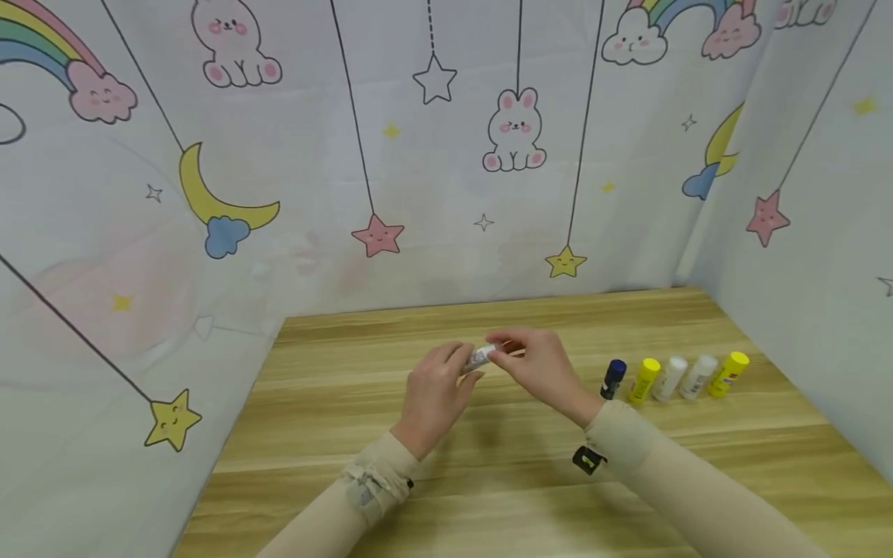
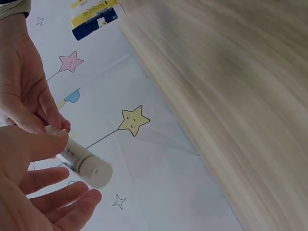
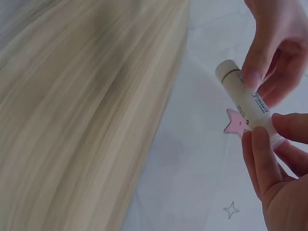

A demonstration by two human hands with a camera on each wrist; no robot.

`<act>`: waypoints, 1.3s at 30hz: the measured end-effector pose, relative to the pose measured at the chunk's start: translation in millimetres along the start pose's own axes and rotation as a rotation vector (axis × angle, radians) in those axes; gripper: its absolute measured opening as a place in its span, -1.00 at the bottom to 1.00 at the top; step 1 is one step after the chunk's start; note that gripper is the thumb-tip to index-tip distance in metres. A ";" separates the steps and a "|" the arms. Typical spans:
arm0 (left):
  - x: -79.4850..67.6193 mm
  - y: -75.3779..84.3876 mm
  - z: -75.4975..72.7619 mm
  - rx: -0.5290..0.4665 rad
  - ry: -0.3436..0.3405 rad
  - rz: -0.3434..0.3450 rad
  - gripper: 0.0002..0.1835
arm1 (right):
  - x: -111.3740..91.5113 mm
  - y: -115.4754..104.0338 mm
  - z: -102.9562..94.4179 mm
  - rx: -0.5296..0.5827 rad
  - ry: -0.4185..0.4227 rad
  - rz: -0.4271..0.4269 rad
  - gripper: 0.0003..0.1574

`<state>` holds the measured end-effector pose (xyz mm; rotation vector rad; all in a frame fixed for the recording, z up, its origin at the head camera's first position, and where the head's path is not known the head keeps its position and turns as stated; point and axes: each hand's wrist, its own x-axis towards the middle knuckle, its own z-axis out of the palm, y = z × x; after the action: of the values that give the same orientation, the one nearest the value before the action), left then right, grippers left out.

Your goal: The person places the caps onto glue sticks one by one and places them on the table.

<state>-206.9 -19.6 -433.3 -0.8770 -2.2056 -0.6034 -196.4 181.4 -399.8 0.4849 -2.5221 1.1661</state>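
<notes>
Above the middle of the table, a white glue stick (image 1: 480, 357) is held tilted between both hands. My left hand (image 1: 434, 395) pinches its body, the thumb (image 3: 255, 72) lying along the side near small dark print. With thumb and fingertips, my right hand (image 1: 540, 368) grips the opposite end of the stick. In the left wrist view the free end of the glue stick (image 2: 94, 169) points toward the camera. Part of the stick is hidden behind fingers in each view.
Right of my hands stand a navy glue stick (image 1: 613, 380), two yellow ones, one at the far right (image 1: 729, 374), and two white ones between them. Patterned cloth (image 1: 446, 186) surrounds the wooden table (image 1: 335, 372). A yellow-and-navy object (image 2: 95, 18) shows in the left wrist view.
</notes>
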 end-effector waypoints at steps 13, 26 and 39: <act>-2.5 -5.9 5.4 -0.015 -0.044 -0.044 -0.57 | -3.7 30.2 -38.3 -0.334 -0.190 -0.085 -0.79; -2.7 -16.0 8.1 0.006 -0.091 -0.088 -0.54 | -15.9 46.8 -66.7 -0.477 -0.310 -0.048 -0.75; 3.6 -24.8 5.0 0.028 -0.126 -0.139 -0.50 | -22.0 47.9 -80.1 -0.558 -0.354 -0.095 -0.76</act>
<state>-229.0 -31.6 -438.1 -0.7697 -2.3980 -0.5951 -185.9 276.3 -391.6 0.6905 -2.9172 0.3236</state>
